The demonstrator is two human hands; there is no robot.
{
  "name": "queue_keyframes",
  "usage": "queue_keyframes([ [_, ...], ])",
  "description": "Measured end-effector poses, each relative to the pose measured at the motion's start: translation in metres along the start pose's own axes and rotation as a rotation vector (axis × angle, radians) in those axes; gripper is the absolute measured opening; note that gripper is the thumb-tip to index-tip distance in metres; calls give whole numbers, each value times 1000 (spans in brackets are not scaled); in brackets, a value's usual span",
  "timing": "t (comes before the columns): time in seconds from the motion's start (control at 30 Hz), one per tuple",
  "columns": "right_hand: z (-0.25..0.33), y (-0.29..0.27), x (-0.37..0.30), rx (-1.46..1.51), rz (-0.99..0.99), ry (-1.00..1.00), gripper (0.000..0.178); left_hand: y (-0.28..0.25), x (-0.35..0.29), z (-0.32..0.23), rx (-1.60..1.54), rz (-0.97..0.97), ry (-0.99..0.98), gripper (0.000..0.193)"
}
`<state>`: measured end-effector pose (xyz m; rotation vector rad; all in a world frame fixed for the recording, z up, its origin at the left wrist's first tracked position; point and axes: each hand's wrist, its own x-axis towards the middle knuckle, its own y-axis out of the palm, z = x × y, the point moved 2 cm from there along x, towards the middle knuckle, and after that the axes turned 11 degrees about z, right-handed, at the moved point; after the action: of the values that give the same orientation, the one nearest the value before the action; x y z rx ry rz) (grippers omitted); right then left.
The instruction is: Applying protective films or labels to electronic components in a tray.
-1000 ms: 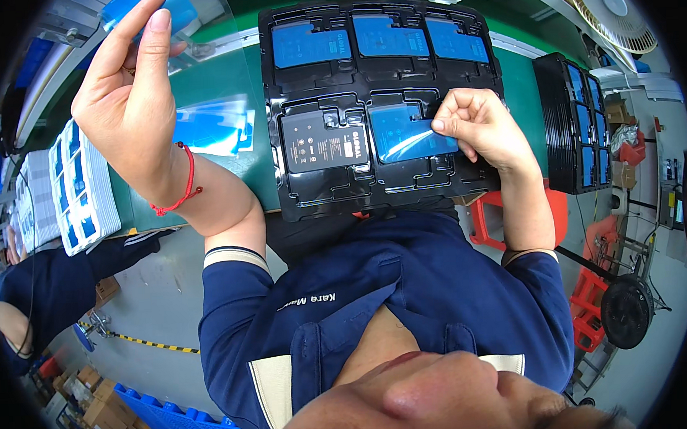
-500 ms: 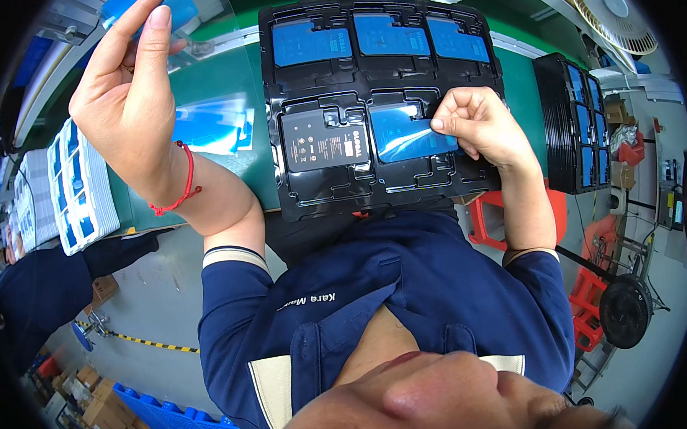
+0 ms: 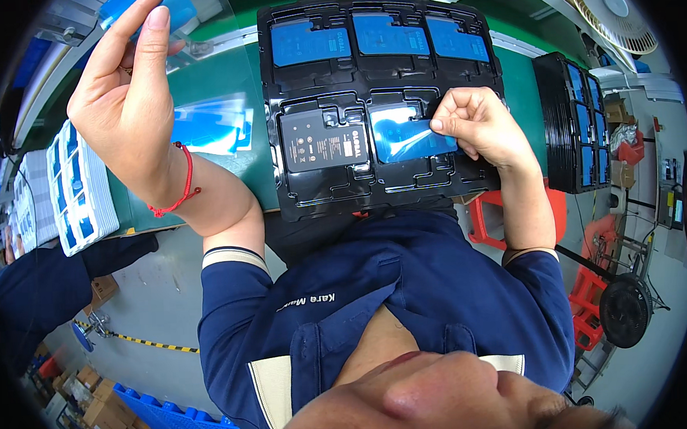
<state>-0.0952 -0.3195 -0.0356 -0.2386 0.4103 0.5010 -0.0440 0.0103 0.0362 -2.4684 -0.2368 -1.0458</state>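
Observation:
A black plastic tray point(image 3: 319, 192) with moulded compartments lies in front of me. My right hand point(image 3: 481, 128) pinches the right end of a blue film point(image 3: 413, 140) over the near middle compartment; the film looks glossy and slightly curved. What lies beneath it is mostly hidden. Left of it sits a bare, flat dark-grey battery pack point(image 3: 323, 142) with white print. Three blue-covered packs point(image 3: 309, 43) fill the far row. My left hand point(image 3: 127, 93), a red cord round its wrist, is raised at the upper left, thumb and finger closed on a clear sheet point(image 3: 216, 28) bearing blue film.
More clear sheets with blue film point(image 3: 213, 128) lie on the green table point(image 3: 261, 160). Stacked black trays point(image 3: 573, 128) stand at the right, stacked white trays point(image 3: 82, 187) at the left. A red stool point(image 3: 489, 219), a black fan point(image 3: 625, 313) and another person's dark sleeve point(image 3: 40, 293) are nearby.
The bright reflection on the blue film has shifted, its surface bending a little. My left hand has moved very slightly left; my right hand stays in place.

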Motion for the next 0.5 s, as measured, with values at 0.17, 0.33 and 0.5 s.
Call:
queue_keyframes([
  [0.17,-1,0,-1,-19,-15,6,11,-1,0,0,44,38,-23,17],
  [0.33,-2,2,-1,-43,-29,-6,11,-3,-1,0,58,45,-18,17],
  [0.5,1,6,-2,-95,-59,2,12,2,-1,-3,19,9,-50,16],
])
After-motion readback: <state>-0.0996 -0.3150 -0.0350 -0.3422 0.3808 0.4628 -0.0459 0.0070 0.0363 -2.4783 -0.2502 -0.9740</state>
